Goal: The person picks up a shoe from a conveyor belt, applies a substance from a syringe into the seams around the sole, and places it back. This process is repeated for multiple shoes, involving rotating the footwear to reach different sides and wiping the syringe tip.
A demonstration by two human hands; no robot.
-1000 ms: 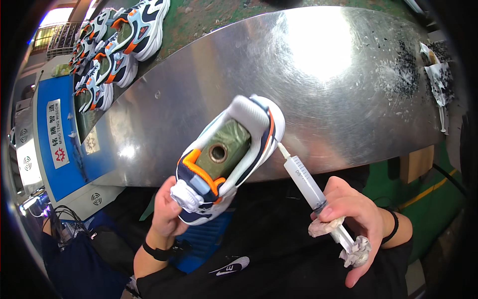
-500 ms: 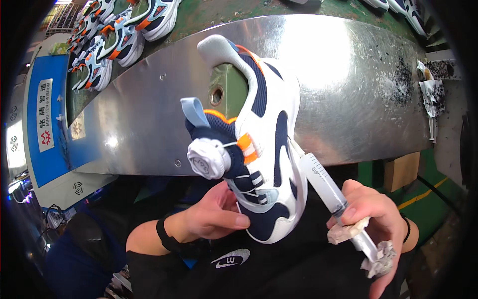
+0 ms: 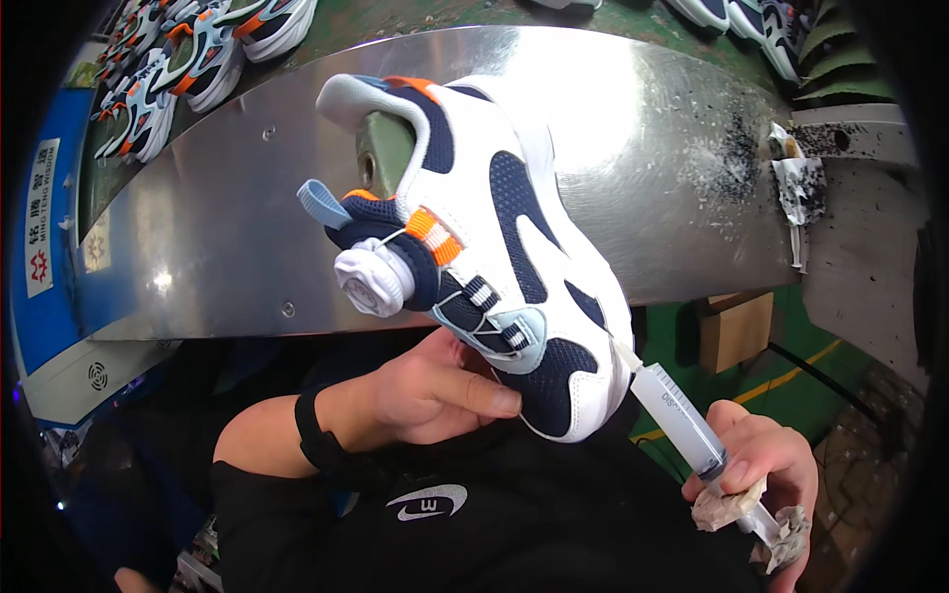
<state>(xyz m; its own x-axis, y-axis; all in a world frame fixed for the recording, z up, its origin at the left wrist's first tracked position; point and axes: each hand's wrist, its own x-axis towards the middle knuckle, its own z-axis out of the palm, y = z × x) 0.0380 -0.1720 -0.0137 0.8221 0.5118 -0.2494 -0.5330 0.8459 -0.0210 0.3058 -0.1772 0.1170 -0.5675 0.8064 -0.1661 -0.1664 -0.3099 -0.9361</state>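
Observation:
A white and navy sneaker (image 3: 474, 168) with orange trim and a white lacing dial (image 3: 371, 280) is tilted in front of me. A green shoe last (image 3: 388, 148) fills its opening. My left hand (image 3: 440, 390) grips the toe end, thumb on top, other fingers mostly hidden beneath. My right hand (image 3: 776, 455) is closed around a clear plastic syringe (image 3: 680, 420), whose flange and plunger end are wrapped in crumpled whitish material (image 3: 730, 506). The syringe's narrow tip meets the seam between upper and sole near the toe.
A curved metal worktop (image 3: 227, 237) lies beyond the shoe. More sneakers (image 3: 213, 64) stand on a green surface at the far left, others (image 3: 756, 30) at the far right. A second, black-speckled syringe (image 3: 797, 193) lies at the right. A cardboard box (image 3: 736, 331) is below the worktop.
The shoe has turned, its toe swinging right and its heel left. The syringe tip has shifted along the sole seam toward the toe, with my right hand moving right and down.

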